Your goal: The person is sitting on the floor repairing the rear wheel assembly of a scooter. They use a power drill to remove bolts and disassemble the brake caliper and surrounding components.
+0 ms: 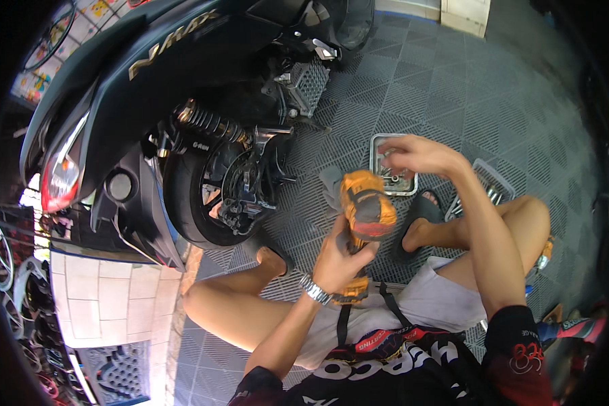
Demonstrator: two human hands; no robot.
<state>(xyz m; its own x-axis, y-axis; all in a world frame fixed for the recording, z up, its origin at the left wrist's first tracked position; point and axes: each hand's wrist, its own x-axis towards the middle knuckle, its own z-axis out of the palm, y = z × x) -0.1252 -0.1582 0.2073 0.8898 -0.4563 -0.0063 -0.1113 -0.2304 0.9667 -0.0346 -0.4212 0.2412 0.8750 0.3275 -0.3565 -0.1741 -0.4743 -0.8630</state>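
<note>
My left hand [342,260] is closed round the handle of a yellow and black cordless drill [369,203], held upright in front of my lap. A metal watch sits on that wrist. Over a shallow metal tray [374,159] on the floor reaches my right hand [423,157], its fingers bent and apart. Small metal parts [396,179] lie in the tray, partly covered by the hand, and I see nothing held in its fingers. To the left stands a dark scooter [149,74] with its rear wheel [189,196] and brake-side parts [240,186] exposed.
A clear bin of metal tools [494,189] stands beyond my right forearm. A grey cloth-like item [331,186] lies behind the drill. The scooter's shock absorber [210,122] and ridged radiator cover [308,86] face me. Grey patterned floor tiles [426,81] surround my sandalled feet.
</note>
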